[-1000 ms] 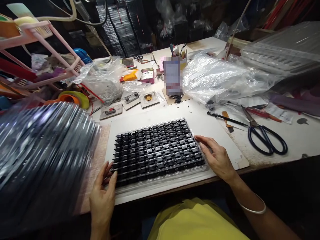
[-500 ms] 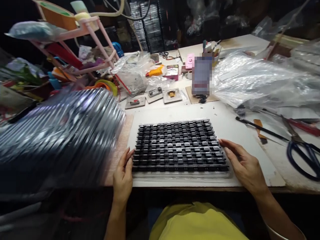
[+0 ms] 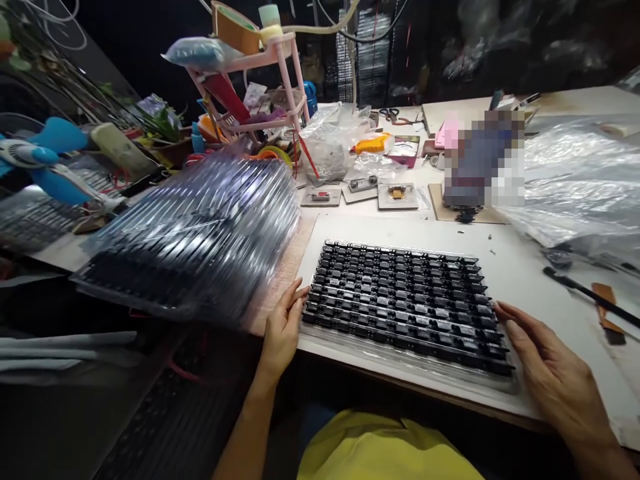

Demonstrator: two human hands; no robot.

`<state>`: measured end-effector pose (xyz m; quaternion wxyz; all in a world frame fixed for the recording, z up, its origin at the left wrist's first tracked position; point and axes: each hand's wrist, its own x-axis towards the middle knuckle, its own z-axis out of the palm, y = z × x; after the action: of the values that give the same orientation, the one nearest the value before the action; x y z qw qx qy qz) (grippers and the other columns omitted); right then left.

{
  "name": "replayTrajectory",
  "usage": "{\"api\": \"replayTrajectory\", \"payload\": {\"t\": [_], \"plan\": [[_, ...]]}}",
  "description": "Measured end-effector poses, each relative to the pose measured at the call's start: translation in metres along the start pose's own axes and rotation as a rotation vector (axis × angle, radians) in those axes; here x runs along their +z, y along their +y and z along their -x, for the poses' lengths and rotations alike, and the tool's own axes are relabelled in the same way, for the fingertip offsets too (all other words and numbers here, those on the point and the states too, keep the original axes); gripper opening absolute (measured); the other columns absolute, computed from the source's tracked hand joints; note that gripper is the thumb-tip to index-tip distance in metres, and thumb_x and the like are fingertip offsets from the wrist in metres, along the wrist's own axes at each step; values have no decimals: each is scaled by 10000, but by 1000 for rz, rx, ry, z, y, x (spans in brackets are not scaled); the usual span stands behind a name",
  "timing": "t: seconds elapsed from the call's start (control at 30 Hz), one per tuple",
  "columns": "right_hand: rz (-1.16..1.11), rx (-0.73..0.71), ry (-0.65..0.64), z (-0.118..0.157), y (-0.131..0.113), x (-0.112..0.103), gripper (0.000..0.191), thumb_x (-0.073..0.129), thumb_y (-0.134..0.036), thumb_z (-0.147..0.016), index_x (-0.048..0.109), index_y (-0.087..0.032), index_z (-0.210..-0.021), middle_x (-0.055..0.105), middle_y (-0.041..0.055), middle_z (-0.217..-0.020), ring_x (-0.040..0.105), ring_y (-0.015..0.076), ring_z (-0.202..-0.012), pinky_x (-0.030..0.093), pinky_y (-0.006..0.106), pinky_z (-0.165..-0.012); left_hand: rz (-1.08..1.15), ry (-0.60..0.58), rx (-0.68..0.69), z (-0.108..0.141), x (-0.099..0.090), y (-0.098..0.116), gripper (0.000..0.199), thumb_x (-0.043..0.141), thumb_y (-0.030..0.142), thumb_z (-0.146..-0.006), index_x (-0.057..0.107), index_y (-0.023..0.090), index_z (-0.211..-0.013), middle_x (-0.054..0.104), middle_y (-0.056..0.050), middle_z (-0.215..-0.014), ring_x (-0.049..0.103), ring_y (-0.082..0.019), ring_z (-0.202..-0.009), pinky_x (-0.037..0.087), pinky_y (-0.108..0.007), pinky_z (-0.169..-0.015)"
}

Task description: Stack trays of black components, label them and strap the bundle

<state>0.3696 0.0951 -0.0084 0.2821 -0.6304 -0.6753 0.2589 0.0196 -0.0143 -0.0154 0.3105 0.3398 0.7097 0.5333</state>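
A clear plastic tray [image 3: 405, 307] filled with rows of small black parts lies near the table's front edge, directly in front of me. My left hand [image 3: 285, 327] grips its left edge, fingertips at the rim. At the opposite edge, my right hand [image 3: 547, 360] grips the tray with the thumb on the near side. To the left of my left hand, a stack of clear trays [image 3: 200, 233] with dark contents leans in a slanted pile.
A pink rack [image 3: 287, 80] holds tape rolls and a bag at the back. Small parts on cards [image 3: 397, 197] lie behind the tray. Plastic bags [image 3: 590, 173] spread at the right, near a black-handled tool [image 3: 590, 293]. A blue fan [image 3: 45, 157] stands far left.
The view has swung left, so the table's contents appear further right and the fan has come into view. Both hands remain at the tray's sides.
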Motion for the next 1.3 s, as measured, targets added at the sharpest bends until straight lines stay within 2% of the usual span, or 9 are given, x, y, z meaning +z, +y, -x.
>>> {"api": "replayTrajectory", "payload": {"t": [0.1, 0.2, 0.33, 0.5, 0.6, 0.7, 0.93, 1.3], "plan": [[11, -34, -73, -14, 1, 1, 499, 439, -560, -857, 559, -285, -1255, 582, 96, -1253, 525, 340, -1177, 393, 472, -1042, -76, -38, 33, -14, 3, 4, 483, 521, 383, -869, 500, 199, -1315, 639, -93, -1183, 584, -209, -1105, 414, -338, -984], [-31, -12, -142, -29, -5, 3, 513, 438, -551, -867, 532, -272, -1287, 569, 100, -1275, 520, 305, -1191, 388, 432, -1046, -82, -110, 74, -37, 12, 11, 498, 519, 408, -870, 493, 207, -1325, 599, -92, -1258, 529, -211, -1188, 372, -333, -1029], [-200, 9, -99, -38, -14, 7, 473, 478, -518, -869, 556, -244, -1248, 583, 76, -1267, 514, 273, -1204, 373, 447, -1056, 31, -82, 9, -55, 24, 18, 484, 470, 463, -886, 525, 189, -1280, 611, -104, -1245, 532, -229, -1183, 399, -354, -995], [-579, -20, -26, -33, -12, 8, 386, 443, -432, -914, 541, -262, -1247, 554, 61, -1319, 471, 240, -1252, 412, 402, -1023, 292, -24, 45, -49, 22, 17, 432, 457, 405, -912, 477, 249, -1315, 584, -72, -1292, 495, -190, -1220, 410, -282, -942], [-768, -35, 1, -31, -13, 8, 351, 448, -385, -919, 551, -285, -1239, 499, 45, -1378, 469, 230, -1252, 412, 390, -1016, 412, 7, 72, -46, 21, 17, 464, 483, 350, -907, 425, 286, -1362, 571, -66, -1309, 548, -165, -1145, 431, -266, -918], [-878, -47, 27, -29, -16, 7, 332, 459, -354, -919, 575, -278, -1220, 502, 48, -1374, 490, 225, -1226, 371, 395, -1048, 464, 26, 106, -45, 22, 19, 453, 496, 316, -901, 450, 297, -1351, 569, -73, -1311, 588, -149, -1065, 457, -248, -880], [-956, -113, 30, -28, -17, 6, 336, 456, -352, -909, 594, -268, -1204, 532, 50, -1344, 440, 247, -1273, 303, 439, -1097, 518, 48, 166, -46, 26, 24, 445, 499, 240, -899, 472, 268, -1343, 637, -81, -1215, 596, -149, -1070, 443, -242, -907], [-930, -229, -1, -27, -19, 1, 388, 430, -402, -910, 542, -271, -1257, 486, 48, -1388, 427, 262, -1284, 340, 469, -1074, 509, 82, 170, -49, 30, 22, 458, 546, 293, -880, 483, 253, -1332, 696, -62, -1096, 582, -163, -1114, 411, -275, -993]]}}
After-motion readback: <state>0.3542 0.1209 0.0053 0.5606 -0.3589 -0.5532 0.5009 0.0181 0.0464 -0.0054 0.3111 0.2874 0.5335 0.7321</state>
